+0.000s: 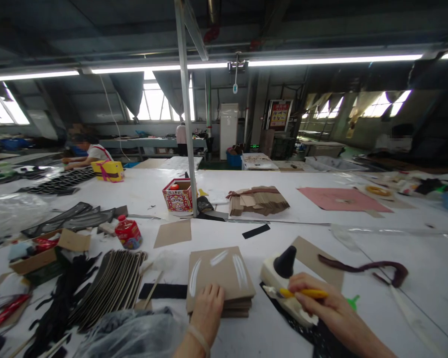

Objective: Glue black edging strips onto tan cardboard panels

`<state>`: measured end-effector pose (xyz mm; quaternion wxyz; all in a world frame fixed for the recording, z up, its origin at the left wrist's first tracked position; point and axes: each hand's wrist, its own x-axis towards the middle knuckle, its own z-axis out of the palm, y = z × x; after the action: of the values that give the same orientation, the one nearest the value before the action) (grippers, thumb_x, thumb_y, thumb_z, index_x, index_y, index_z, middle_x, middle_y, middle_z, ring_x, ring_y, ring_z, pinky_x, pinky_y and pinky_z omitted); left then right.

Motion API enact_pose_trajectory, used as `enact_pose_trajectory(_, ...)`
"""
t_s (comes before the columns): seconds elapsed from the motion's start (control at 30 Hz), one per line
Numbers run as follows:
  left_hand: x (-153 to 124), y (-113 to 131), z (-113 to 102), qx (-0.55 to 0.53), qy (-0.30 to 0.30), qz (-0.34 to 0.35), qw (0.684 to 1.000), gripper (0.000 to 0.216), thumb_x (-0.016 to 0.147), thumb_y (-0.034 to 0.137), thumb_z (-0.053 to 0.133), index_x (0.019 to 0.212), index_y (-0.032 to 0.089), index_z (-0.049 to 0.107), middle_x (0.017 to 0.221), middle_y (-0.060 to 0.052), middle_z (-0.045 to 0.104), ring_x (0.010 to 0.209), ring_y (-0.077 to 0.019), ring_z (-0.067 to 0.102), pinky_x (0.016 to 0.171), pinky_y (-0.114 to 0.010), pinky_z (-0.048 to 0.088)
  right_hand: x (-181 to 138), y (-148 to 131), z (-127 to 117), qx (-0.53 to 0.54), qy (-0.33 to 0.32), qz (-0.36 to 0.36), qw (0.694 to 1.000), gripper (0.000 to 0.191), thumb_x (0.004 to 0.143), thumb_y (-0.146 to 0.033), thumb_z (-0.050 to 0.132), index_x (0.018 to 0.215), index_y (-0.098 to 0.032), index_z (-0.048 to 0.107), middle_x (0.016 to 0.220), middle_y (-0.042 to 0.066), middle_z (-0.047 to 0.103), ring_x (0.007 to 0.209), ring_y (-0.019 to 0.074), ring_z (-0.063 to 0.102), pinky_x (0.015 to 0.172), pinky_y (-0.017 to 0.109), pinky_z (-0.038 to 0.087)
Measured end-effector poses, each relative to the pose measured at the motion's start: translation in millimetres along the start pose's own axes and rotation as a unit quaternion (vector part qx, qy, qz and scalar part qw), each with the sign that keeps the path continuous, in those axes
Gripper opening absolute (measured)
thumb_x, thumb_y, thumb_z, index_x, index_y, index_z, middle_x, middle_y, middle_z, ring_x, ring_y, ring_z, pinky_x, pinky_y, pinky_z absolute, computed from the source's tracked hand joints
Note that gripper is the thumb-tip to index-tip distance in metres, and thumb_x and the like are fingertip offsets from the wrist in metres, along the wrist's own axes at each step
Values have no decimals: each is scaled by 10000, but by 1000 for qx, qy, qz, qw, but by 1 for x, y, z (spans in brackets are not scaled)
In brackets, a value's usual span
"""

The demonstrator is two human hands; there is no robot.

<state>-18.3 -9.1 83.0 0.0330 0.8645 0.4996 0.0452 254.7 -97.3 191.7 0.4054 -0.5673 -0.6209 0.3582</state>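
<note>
1. Head view: left hand point(207, 311) lies flat, fingers loosely together, on the near edge of the cardboard stack point(220, 273). It grips nothing.
2. The stack sits on the white table point(269, 328), front centre. Its top sheet has three white glue streaks.
3. Right hand point(321, 303) is clamped on the yellow brush point(302, 293), with the tip over the white glue bottle point(283, 276).
4. A black strip point(163, 291) lies just left of the stack, with a red jar point(129, 232) further back left.

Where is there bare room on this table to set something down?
Bare table lies between the cardboard stack and the black strip, and right of the brown strap. Left of the stack it is crowded with fanned dark pieces.
</note>
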Motion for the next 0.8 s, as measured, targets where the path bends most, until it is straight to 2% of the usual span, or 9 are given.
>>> enact_pose_trajectory(0.17, 0, -2, -6, -10, -21, 12, 1000, 213, 825, 91, 436, 947, 192, 579, 988, -42, 620, 963, -222, 562, 792, -342, 477, -28, 25, -11, -9, 59, 23, 998, 257, 830, -457, 582, 891, -233, 691, 962, 77, 621, 581, 179, 529, 505, 286, 448)
enact_pose_trajectory(0.3, 0, 0, -14, -20, -25, 8, 999, 231, 785, 157, 538, 1012, 201, 544, 1087, -37, 584, 1037, -216, 520, 875, -338, 435, -37, 31, -11, -10, 51, 31, 998, 245, 860, -442, 545, 896, -237, 675, 861, 45, 609, 565, 165, 514, 494, 269, 424)
enact_pose_trajectory(0.53, 5, -4, -25, -17, -68, 27, 997, 190, 756, 130, 516, 925, 203, 562, 1008, -28, 604, 990, -196, 536, 832, -300, 426, -44, 37, -7, 29, 46, 37, 998, 255, 851, -435, 531, 860, -211, 654, 832, 28, 575, 551, 150, 487, 478, 264, 396)
enact_pose_trajectory(0.67, 4, -9, -30, -22, -72, 42, 996, 186, 733, 197, 567, 918, 208, 561, 1006, -19, 607, 973, -196, 541, 819, -297, 421, -45, 34, -7, -31, 53, 20, 998, 224, 862, -394, 512, 778, -218, 623, 764, 17, 579, 631, 183, 507, 572, 289, 401)
enact_pose_trajectory(0.8, 1, -6, -30, -30, -54, 36, 997, 245, 734, 252, 571, 974, 224, 530, 1098, -10, 577, 1049, -200, 504, 855, -299, 400, -37, 40, 11, -116, 64, 47, 990, 296, 884, -388, 455, 656, -214, 527, 697, 13, 563, 691, 203, 526, 629, 300, 394)
